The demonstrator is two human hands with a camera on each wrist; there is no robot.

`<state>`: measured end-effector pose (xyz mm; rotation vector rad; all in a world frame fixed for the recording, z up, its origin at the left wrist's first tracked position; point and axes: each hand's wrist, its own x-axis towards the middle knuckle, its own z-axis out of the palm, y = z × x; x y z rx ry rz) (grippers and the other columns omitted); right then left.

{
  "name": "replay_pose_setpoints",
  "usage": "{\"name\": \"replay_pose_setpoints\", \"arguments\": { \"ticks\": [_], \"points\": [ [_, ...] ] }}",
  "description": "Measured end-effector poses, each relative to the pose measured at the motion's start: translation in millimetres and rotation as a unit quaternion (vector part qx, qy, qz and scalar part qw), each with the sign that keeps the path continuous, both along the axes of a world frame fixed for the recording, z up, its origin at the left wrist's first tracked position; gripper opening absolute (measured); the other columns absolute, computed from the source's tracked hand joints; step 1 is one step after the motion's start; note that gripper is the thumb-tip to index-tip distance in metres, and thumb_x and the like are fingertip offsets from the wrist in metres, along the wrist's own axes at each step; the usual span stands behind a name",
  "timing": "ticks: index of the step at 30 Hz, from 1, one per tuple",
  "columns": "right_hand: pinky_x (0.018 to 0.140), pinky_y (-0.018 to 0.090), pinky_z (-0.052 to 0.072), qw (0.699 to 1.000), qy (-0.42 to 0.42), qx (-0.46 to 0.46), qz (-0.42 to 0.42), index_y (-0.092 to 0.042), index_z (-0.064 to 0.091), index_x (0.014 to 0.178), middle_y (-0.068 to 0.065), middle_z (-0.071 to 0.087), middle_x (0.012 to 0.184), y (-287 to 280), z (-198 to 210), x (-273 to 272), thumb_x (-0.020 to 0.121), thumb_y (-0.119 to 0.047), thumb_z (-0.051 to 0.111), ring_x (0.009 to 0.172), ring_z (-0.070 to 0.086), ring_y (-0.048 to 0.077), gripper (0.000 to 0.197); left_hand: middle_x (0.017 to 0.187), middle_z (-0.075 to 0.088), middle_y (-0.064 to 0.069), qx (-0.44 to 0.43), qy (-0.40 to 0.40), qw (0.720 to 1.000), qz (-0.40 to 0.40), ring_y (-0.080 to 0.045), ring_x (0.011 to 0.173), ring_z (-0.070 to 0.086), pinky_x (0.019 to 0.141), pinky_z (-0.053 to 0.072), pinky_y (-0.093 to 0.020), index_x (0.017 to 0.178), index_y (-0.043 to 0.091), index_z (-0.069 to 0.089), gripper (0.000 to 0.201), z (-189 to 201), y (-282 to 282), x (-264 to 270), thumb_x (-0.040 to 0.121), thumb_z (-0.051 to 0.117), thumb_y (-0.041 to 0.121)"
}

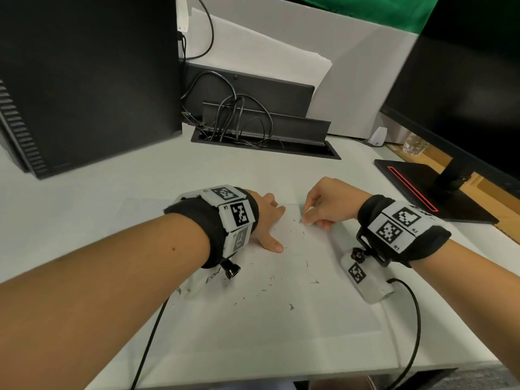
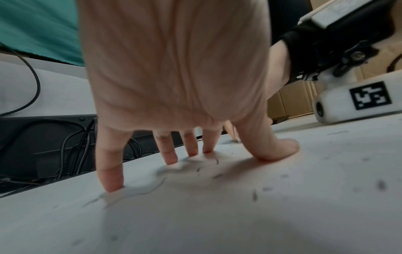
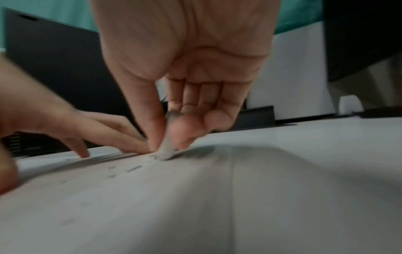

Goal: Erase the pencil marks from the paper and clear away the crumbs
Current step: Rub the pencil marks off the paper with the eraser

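A white sheet of paper (image 1: 281,313) lies on the white desk, strewn with dark eraser crumbs (image 1: 291,306). My left hand (image 1: 267,220) lies spread, fingers straight, and presses the sheet's far left part; in the left wrist view its fingertips (image 2: 112,183) dent the paper (image 2: 217,214). My right hand (image 1: 323,205) pinches a small white eraser (image 1: 308,219) between thumb and fingers, its tip down on the paper near the far edge. The right wrist view shows the greyed eraser (image 3: 166,149) touching the sheet (image 3: 217,197) with crumbs (image 3: 133,168) just in front of it.
A black computer tower (image 1: 84,80) stands at the back left. A cable tray (image 1: 261,128) with black cords lies behind the paper. A monitor stand (image 1: 427,190) sits at the right. Wrist-camera cables (image 1: 413,319) trail over the desk's near edge.
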<state>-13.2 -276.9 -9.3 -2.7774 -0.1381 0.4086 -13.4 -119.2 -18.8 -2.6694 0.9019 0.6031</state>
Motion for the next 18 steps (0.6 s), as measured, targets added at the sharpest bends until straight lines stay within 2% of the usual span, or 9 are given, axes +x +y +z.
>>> {"name": "replay_pose_setpoints", "arguments": {
  "ticks": [4,7,10,14,18],
  "points": [
    [0.053,0.015,0.048,1.000,-0.006,-0.022,0.000,-0.001,0.069,0.079,0.012,0.067,0.067,-3,0,1,0.080,-0.012,0.065,0.049,0.057,0.012,0.011,0.156,0.007,-0.001,-0.011,0.009,1.000,0.004,-0.026,0.138,0.023,0.107,0.029,-0.040,0.151,0.019,0.000,0.088,2,1,0,0.088,0.046,0.059],
    [0.055,0.020,0.050,1.000,-0.009,-0.006,-0.010,-0.002,0.068,0.079,0.012,0.066,0.067,-3,1,2,0.081,-0.011,0.065,0.050,0.056,0.014,0.010,0.154,0.014,-0.001,-0.022,0.017,0.999,0.016,-0.025,0.136,0.028,0.105,0.031,-0.040,0.151,0.018,0.008,0.089,3,3,0,0.085,0.051,0.061],
    [0.051,0.019,0.047,0.998,-0.045,0.012,-0.037,-0.007,0.064,0.075,0.009,0.063,0.063,-5,5,4,0.082,-0.011,0.063,0.048,0.052,0.014,0.008,0.151,0.019,-0.002,-0.033,0.028,0.998,0.039,-0.024,0.134,0.030,0.106,0.031,-0.041,0.149,0.016,0.014,0.092,4,7,2,0.081,0.057,0.061],
    [0.048,0.015,0.046,0.999,-0.001,0.038,0.002,-0.008,0.065,0.078,0.005,0.063,0.062,9,2,1,0.082,-0.011,0.065,0.047,0.056,0.010,0.005,0.149,0.021,-0.001,-0.037,0.040,0.997,0.056,-0.023,0.133,0.034,0.108,0.033,-0.044,0.149,0.014,0.016,0.096,5,10,5,0.078,0.061,0.059],
    [0.057,0.017,0.048,0.997,0.017,0.029,0.069,-0.011,0.065,0.075,0.003,0.063,0.059,22,1,-4,0.080,-0.011,0.066,0.046,0.057,0.008,0.006,0.148,0.022,0.000,-0.035,0.035,0.997,0.058,-0.022,0.130,0.039,0.106,0.037,-0.042,0.148,0.013,0.018,0.097,3,10,7,0.077,0.062,0.061]
  ]
}}
